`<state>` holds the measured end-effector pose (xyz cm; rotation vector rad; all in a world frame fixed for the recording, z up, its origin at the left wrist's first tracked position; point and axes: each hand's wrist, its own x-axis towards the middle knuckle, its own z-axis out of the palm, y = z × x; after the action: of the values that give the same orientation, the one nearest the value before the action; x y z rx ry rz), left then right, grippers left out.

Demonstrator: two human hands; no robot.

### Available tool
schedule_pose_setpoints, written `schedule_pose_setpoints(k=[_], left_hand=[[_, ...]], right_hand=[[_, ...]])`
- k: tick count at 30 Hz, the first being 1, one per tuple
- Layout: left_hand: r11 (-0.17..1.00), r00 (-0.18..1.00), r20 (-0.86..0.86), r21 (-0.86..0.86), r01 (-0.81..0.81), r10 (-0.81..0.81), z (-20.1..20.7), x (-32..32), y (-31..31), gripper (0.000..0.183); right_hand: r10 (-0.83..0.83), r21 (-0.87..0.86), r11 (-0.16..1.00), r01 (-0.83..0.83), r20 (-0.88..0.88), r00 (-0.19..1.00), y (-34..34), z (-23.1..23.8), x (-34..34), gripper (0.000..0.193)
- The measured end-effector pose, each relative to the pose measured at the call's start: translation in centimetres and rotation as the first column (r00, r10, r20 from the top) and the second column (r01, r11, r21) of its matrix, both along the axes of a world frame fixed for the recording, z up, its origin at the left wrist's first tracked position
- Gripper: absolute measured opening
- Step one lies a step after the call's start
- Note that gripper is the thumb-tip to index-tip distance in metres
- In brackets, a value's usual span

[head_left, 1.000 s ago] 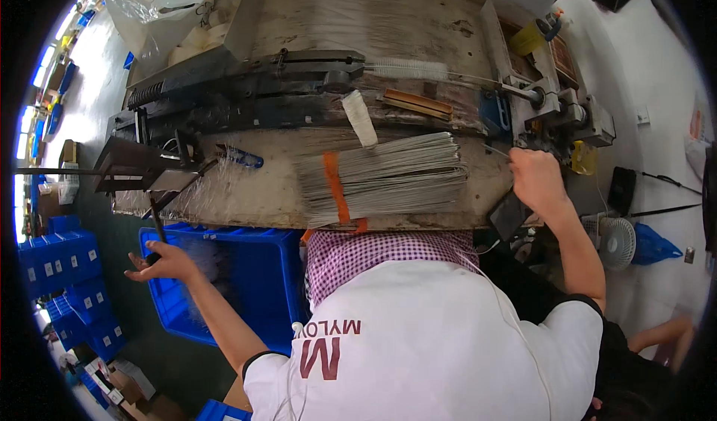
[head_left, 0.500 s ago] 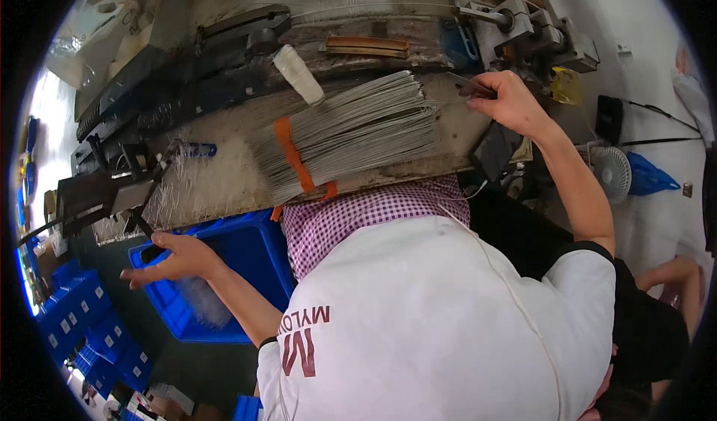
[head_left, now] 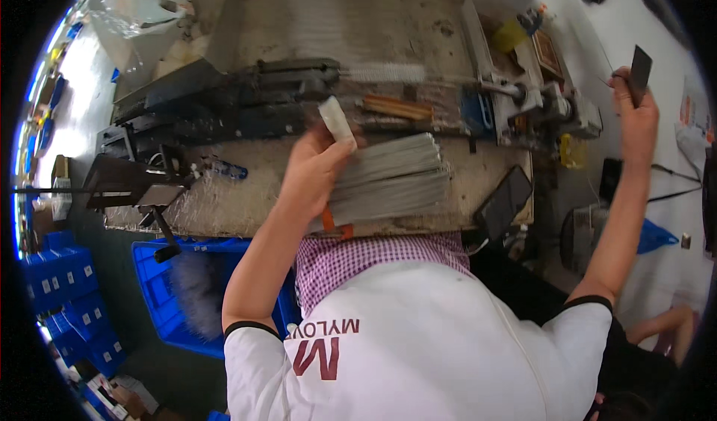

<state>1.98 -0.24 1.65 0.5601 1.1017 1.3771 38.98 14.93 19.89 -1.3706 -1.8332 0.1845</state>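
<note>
1. We see a blue plastic crate (head_left: 153,301) below the bench's front edge, on our left, holding a wispy pale heap of bristles (head_left: 198,294); our left upper arm crosses over its right part.
2. At upper left, we see an open cardboard box (head_left: 215,44) with a translucent plastic bag (head_left: 138,22) over its left side and pale contents that we cannot make out.
3. Stacked blue bins (head_left: 63,272) stand on the floor at far left.
4. The workbench (head_left: 467,201) ends in a worn front edge by our checked apron (head_left: 388,253); near its right end lies a smartphone (head_left: 506,201), and bare top shows between phone and wires.
5. A blue-handled tool (head_left: 228,169) lies to the left, beside the lever mechanism (head_left: 138,178).
6. Our left hand (head_left: 317,167) grasps a white strip (head_left: 337,119), fingers curled behind it, thumb at its lower end; blur softens the contact.
7. The grey wire bundle (head_left: 396,178) lies on the bench just right of that hand, its orange band (head_left: 328,219) partly hidden by the wrist.
8. Our right hand (head_left: 635,115), raised beyond the bench's right end, pinches a dark flat plate (head_left: 641,70), well apart from the bundle.
</note>
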Motion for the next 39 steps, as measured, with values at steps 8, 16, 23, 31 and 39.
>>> schedule_pose_setpoints(k=[8,16,23,31,39], left_hand=[[0.985,0.239,0.956,0.162,0.054,-0.170,5.7,3.8,1.8,0.034],[0.837,0.465,0.801,0.509,-0.201,-0.376,2.3,-6.1,-3.4,0.055],[0.841,0.763,0.454,0.499,0.210,-0.460,1.4,-1.1,-4.0,0.058],[0.953,0.969,0.201,0.292,0.079,-0.142,6.7,0.7,2.6,0.059],[0.971,0.945,0.269,0.101,-0.217,0.183,3.5,1.8,10.0,0.032]], right_hand=[[0.358,-0.428,0.814,-0.392,-0.159,0.920,1.8,-8.4,-15.0,0.025],[0.472,-0.568,0.745,-0.351,0.076,0.878,6.7,-11.7,-18.0,0.021],[0.272,0.025,0.959,-0.283,0.213,0.938,15.3,-10.8,-27.6,0.012],[0.641,-0.120,0.768,-0.629,0.167,0.749,8.9,-8.8,-21.8,0.014],[0.545,-0.213,0.816,-0.537,0.591,0.594,6.9,-7.7,-10.4,0.027]])
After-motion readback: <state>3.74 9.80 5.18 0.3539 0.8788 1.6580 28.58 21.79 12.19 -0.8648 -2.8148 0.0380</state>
